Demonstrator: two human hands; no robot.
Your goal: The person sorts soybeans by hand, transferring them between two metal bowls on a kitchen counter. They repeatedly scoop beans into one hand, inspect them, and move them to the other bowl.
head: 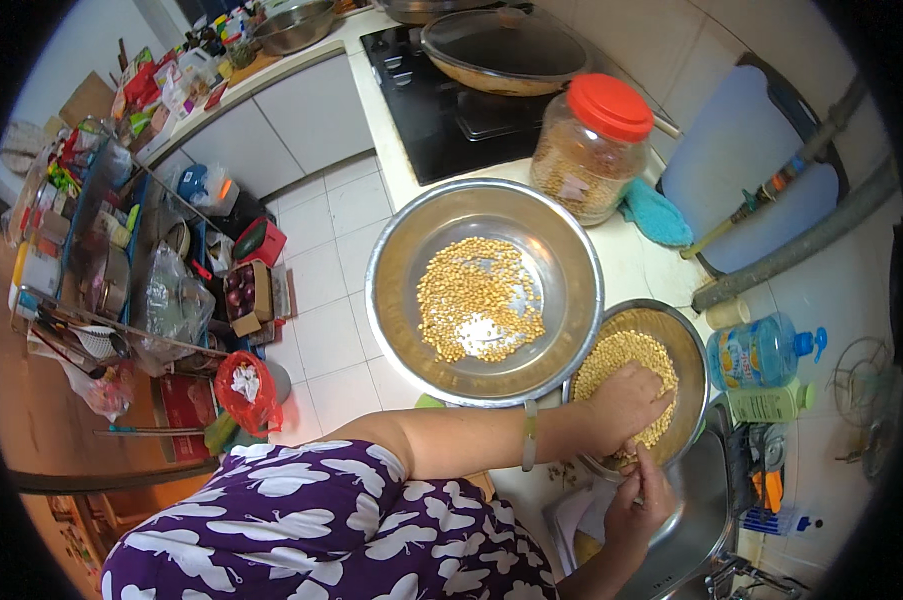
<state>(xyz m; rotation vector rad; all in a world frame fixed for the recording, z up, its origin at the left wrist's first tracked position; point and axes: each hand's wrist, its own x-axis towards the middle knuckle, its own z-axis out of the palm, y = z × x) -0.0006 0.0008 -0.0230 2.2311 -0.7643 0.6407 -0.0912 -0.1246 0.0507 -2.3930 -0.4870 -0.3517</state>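
My left hand point(631, 405), with a pale bangle point(529, 435) on its wrist, presses into yellow soybeans point(620, 360) in the smaller metal bowl point(693, 360). Its fingertips are partly hidden, so a grasp on beans cannot be made out. At that bowl's near edge, my right hand point(642, 495) has its thumb and fingers close together over the beans. Whether a bean is between them is too small to tell. A larger metal basin point(399, 247) stands beside the bowl, with more soybeans point(481, 292) spread over its bottom.
A red-lidded jar point(590, 150) of beans stands behind the basin, near a cooktop point(451, 127) with a lidded wok point(504, 60). Along the wall are a blue pump bottle point(755, 351) and a green bottle point(768, 401). A steel sink point(703, 517) adjoins the small bowl.
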